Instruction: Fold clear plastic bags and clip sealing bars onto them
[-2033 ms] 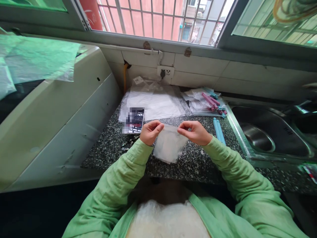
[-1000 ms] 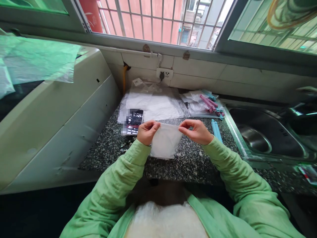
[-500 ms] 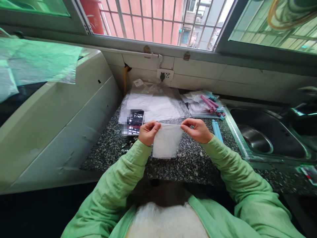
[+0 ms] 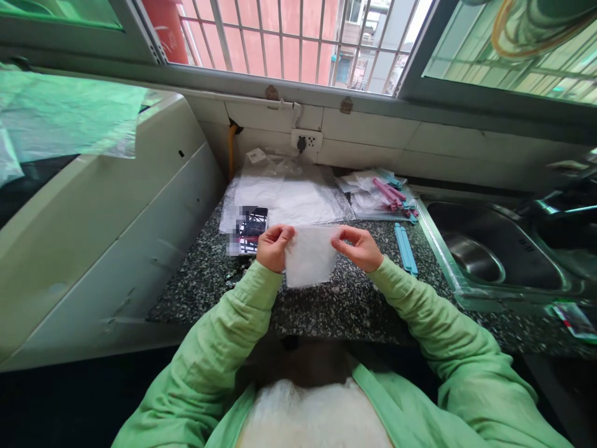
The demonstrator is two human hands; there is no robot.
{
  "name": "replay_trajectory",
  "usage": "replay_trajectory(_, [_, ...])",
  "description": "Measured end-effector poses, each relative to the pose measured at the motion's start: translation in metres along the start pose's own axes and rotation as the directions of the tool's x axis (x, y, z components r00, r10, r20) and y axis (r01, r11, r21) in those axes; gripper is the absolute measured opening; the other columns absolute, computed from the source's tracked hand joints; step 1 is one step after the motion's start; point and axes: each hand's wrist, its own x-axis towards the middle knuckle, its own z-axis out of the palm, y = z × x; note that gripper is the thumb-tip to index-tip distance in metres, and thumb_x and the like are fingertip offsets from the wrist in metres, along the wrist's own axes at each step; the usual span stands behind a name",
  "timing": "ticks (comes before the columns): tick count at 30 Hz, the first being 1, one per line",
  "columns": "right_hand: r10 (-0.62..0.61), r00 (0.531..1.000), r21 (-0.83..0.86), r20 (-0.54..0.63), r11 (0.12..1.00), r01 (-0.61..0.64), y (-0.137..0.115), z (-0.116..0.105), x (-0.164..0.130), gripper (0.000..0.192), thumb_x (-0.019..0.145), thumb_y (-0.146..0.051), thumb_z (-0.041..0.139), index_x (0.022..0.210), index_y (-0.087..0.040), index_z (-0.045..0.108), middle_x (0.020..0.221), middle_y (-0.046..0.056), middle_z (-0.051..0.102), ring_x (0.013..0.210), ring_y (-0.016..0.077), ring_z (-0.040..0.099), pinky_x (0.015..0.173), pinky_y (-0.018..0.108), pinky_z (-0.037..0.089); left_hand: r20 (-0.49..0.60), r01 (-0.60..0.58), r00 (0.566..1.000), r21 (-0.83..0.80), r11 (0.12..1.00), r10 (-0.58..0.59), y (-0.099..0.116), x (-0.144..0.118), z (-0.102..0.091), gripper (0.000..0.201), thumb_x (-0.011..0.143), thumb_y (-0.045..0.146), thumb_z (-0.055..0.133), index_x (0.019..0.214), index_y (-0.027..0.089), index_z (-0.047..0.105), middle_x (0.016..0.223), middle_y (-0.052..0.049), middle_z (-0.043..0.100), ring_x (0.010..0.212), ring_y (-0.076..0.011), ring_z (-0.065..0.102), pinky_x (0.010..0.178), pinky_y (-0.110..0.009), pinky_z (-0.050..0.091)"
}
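White bag (image 4: 309, 256), green sleeves (image 4: 224, 348), black-and-white speckled counter (image 4: 345, 308).

Both hands raised, pinching

Left hand (image 4: 274, 247) and right hand (image 4: 358, 247) face each other at chest height, fingers curled, green-sleeved forearms angled inward.

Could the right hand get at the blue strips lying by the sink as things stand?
Probably yes, once it lets go: the right hand now pinches the clear bag's top edge, but the blue strips lie uncovered on the counter just beside it.
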Motion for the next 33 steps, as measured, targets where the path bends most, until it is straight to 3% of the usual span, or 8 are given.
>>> replay_trajectory(6, [0.073,0.988,0.033,-0.138,0.997,-0.07,0.004,0.003,-0.002,0.028,0.071,-0.043,0.057,0.068,-0.016,0.053,0.063,-0.001,0.051,0.06,0.0088,0.045,0.058,0.024,0.039,0.058,0.058,0.997,0.031,0.998,-0.06,0.0,-0.002,0.0,0.034,0.05,0.046,0.071,0.052,0.015,0.057,0.047,0.003,0.052,0.041,-0.0053,0.04,0.041,-0.02,0.03])
replay_trajectory(9, [0.086,0.989,0.045,-0.117,0.996,-0.082,0.003,0.0,-0.002,0.028,0.071,-0.042,0.057,0.068,-0.015,0.052,0.061,-0.002,0.051,0.057,0.0082,0.045,0.056,0.023,0.039,0.105,0.067,0.992,0.041,0.997,-0.071,0.003,-0.003,-0.001,0.031,0.051,0.044,0.069,0.054,0.015,0.059,0.046,0.002,0.05,0.04,-0.0056,0.038,0.039,-0.02,0.028])
replay_trajectory(12, [0.105,0.994,0.09,-0.011,0.991,-0.103,-0.002,-0.008,0.0,0.027,0.07,-0.041,0.059,0.067,-0.015,0.053,0.061,-0.002,0.051,0.057,0.0073,0.045,0.054,0.022,0.038,0.199,0.067,0.977,0.047,0.997,-0.075,0.009,-0.004,-0.001,0.035,0.054,0.049,0.066,0.052,0.015,0.059,0.047,0.0,0.051,0.042,-0.0074,0.04,0.04,-0.022,0.029])
replay_trajectory(14, [0.134,0.984,0.137,0.119,0.979,-0.149,-0.008,-0.013,0.002,0.027,0.069,-0.04,0.06,0.066,-0.014,0.053,0.06,-0.002,0.05,0.056,0.0065,0.043,0.053,0.022,0.036,0.307,0.084,0.947,0.067,0.994,-0.1,0.013,-0.003,-0.002,0.043,0.056,0.057,0.062,0.05,0.014,0.059,0.047,-0.001,0.05,0.043,-0.0088,0.041,0.04,-0.023,0.029])
replay_trajectory(17, [0.179,0.93,0.186,0.32,0.951,-0.247,-0.015,-0.018,0.003,0.028,0.068,-0.039,0.061,0.065,-0.013,0.052,0.057,-0.004,0.048,0.053,0.0054,0.041,0.05,0.02,0.033,0.486,0.13,0.852,0.167,0.977,-0.196,0.018,-0.003,-0.002,0.051,0.057,0.064,0.057,0.052,0.013,0.06,0.046,-0.002,0.049,0.041,-0.0097,0.041,0.037,-0.023,0.027])
replay_trajectory(21, [0.214,0.868,0.166,0.447,0.934,-0.316,-0.017,-0.011,0.002,0.03,0.068,-0.04,0.061,0.063,-0.013,0.05,0.055,-0.005,0.046,0.052,0.0044,0.039,0.048,0.02,0.03,0.585,0.104,0.757,0.33,0.938,-0.29,0.02,-0.004,0.002,0.049,0.056,0.061,0.06,0.056,0.012,0.061,0.046,-0.001,0.049,0.041,-0.0083,0.04,0.038,-0.021,0.027])
replay_trajectory(24, [0.226,0.863,0.128,0.451,0.941,-0.313,-0.014,-0.004,0.001,0.03,0.069,-0.04,0.06,0.064,-0.012,0.051,0.056,-0.005,0.046,0.052,0.0044,0.038,0.048,0.02,0.029,0.576,0.11,0.753,0.369,0.923,-0.319,0.021,-0.006,0.007,0.043,0.053,0.055,0.066,0.049,0.013,0.057,0.044,0.002,0.046,0.042,-0.007,0.038,0.04,-0.02,0.028])
replay_trajectory(33, [0.262,0.896,0.109,0.357,0.942,-0.319,-0.005,-0.003,0.006,0.032,0.066,-0.044,0.061,0.065,-0.013,0.052,0.056,-0.005,0.047,0.052,0.0048,0.039,0.048,0.02,0.03,0.513,0.098,0.808,0.368,0.925,-0.289,0.021,-0.009,0.01,0.04,0.055,0.049,0.067,0.045,0.013,0.053,0.041,0.004,0.039,0.042,-0.0048,0.031,0.04,-0.02,0.024])
